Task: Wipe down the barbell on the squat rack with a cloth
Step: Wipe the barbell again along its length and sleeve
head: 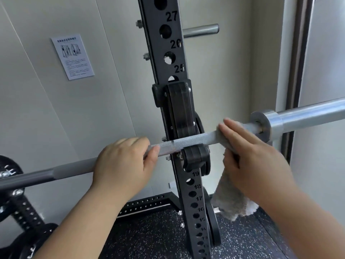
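Left hand point(125, 161) curls round the barbell point(192, 140) beside the rack hook point(196, 159); right hand point(250, 156) grips the cloth point(229, 200) (end dangling) around the bar.

I see a gym here: numbered squat rack upright point(153, 46), speckled rubber floor point(149, 237) near, weight plates point(9, 162) left.

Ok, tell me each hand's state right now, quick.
Left hand: grips the knurled steel barbell, left of the black rack hook.
Right hand: holds the fluffy grey cloth wrapped over the same barbell.
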`<state>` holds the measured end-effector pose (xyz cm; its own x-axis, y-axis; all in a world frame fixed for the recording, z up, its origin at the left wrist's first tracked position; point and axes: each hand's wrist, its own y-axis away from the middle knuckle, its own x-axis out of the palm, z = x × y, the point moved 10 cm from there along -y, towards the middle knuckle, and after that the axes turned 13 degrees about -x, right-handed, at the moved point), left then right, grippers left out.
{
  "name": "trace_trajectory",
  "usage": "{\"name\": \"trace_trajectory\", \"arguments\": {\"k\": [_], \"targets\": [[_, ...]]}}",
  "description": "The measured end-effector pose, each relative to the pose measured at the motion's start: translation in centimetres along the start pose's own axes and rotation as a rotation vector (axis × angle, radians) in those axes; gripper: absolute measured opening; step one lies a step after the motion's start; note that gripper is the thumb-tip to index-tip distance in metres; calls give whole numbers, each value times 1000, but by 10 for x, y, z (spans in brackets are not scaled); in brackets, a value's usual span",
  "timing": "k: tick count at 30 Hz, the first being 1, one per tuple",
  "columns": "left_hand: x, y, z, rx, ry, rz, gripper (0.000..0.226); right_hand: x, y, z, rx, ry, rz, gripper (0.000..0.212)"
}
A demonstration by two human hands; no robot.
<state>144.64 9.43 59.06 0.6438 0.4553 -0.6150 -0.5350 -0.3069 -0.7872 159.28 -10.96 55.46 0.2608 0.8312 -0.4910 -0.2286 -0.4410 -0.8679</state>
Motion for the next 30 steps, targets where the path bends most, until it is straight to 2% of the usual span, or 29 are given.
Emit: {"name": "trace_trajectory", "arguments": {"k": [2,6,8,10,12,15,18,22,25,28,30], "targets": [[-5,-1,20,-49,-21,60,51,-1,3,-10,72,75,31,62],[-1,-7,91,-261,-201,302,78,3,-7,15,-54,-98,111,51],[6,-4,112,-318,-161,447,86,-10,-19,-1,67,-130,109,42],[11,-4,116,-318,-135,490,88,-14,-29,-12,159,-36,158,30],[10,-3,113,-321,-124,464,87,-7,-42,0,133,11,257,29],[4,-2,110,-309,-174,374,91,5,-63,36,105,-8,458,45],[2,2,108,-291,-220,289,96,15,-77,81,31,76,649,35],[-5,7,107,-265,-203,154,91,38,-68,154,-59,160,591,15],[-8,8,108,-212,-132,130,81,58,-39,172,-71,112,477,37],[-15,11,110,-118,-33,88,64,67,-12,144,56,206,373,79],[-21,16,121,-124,-78,60,64,64,-7,145,140,148,264,87]]}}
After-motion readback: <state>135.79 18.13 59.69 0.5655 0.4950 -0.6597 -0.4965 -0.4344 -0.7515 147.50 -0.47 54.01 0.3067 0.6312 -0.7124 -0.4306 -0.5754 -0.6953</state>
